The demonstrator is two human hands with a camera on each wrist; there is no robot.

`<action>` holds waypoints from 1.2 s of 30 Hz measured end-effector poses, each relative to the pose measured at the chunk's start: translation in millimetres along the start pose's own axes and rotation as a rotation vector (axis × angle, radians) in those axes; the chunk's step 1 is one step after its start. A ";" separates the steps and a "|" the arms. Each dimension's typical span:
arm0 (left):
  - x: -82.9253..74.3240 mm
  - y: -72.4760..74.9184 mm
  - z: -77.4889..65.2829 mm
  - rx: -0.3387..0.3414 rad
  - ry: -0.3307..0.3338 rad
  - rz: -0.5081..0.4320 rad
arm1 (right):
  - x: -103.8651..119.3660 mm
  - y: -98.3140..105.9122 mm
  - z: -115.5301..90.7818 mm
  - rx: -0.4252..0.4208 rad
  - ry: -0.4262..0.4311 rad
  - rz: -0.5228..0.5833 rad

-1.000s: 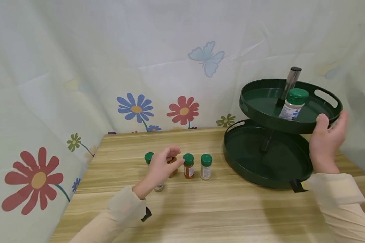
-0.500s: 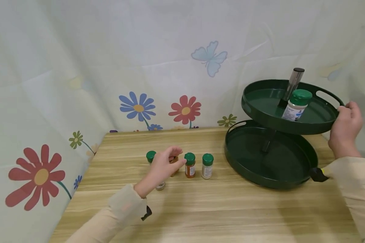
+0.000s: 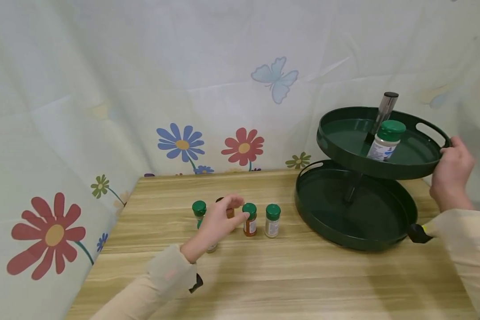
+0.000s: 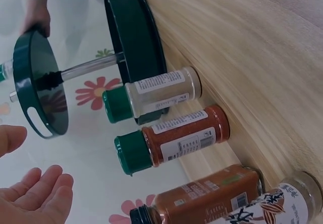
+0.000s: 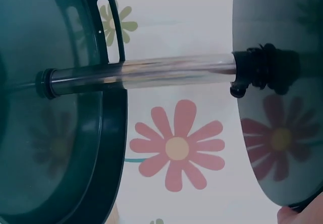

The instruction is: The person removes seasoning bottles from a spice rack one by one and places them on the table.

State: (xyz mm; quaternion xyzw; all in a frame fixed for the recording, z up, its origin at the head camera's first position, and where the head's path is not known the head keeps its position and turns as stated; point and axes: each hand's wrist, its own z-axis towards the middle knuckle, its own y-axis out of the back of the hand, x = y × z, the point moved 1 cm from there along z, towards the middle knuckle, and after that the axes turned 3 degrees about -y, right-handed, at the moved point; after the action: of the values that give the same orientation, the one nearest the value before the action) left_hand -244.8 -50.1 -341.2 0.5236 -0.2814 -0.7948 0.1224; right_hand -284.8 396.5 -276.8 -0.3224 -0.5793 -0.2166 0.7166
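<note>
My left hand (image 3: 218, 221) hovers over a group of spice jars, thumb and fingers apart; the left wrist view shows nothing between them. Nearest to it stand a red-brown spice jar (image 3: 250, 222) with a green lid and a brown bottle (image 4: 207, 193) with a dark cap. A pale spice jar (image 3: 272, 223) stands to their right. My right hand (image 3: 453, 175) grips the right rim of the upper tray (image 3: 378, 169) of a dark green two-tier stand. On that tray sits a larger green-lidded jar (image 3: 385, 141). The right wrist view shows only part of that hand.
The lower tray (image 3: 332, 232) rests on the wooden table (image 3: 288, 280). A metal pole (image 5: 176, 71) joins both tiers. More jars, one with a green lid (image 3: 199, 207), are partly hidden behind my left hand. A flowered curtain (image 3: 208, 66) hangs behind.
My right hand has moved from the upper tray's front right around to its right side and now grips the rim. My left hand has shifted slightly right, uncovering more of the jars.
</note>
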 end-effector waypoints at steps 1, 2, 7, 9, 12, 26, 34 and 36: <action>-0.3 -1.3 0.5 0.007 0.000 -0.003 | 0.5 0.2 -1.4 0.001 -0.003 -0.012; -0.6 -2.6 0.8 0.017 0.001 -0.011 | 0.8 1.0 -3.5 0.011 -0.007 -0.028; -1.9 -9.9 4.6 0.044 -0.012 -0.023 | 2.3 2.1 -12.3 0.026 0.031 -0.050; -2.7 -12.9 6.0 0.048 -0.026 -0.011 | 1.9 1.1 -14.7 0.010 0.082 -0.110; -3.7 -17.4 7.4 0.058 -0.044 0.001 | 0.8 0.8 -19.0 -0.006 0.154 -0.249; -22.9 -35.6 22.4 0.097 -0.119 0.041 | -5.2 -1.9 -34.7 -0.076 0.297 -0.441; -39.5 -43.2 34.4 0.107 -0.183 0.060 | -8.4 -0.8 -38.7 -0.032 0.211 -0.429; -43.4 -45.1 38.0 0.111 -0.200 0.068 | -9.1 -0.3 -39.1 -0.028 0.202 -0.436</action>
State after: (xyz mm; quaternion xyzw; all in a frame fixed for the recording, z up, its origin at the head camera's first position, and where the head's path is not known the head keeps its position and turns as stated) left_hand -256.2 19.9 -322.9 0.4378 -0.3531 -0.8218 0.0913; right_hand -260.1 367.8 -290.3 -0.1764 -0.5575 -0.4052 0.7028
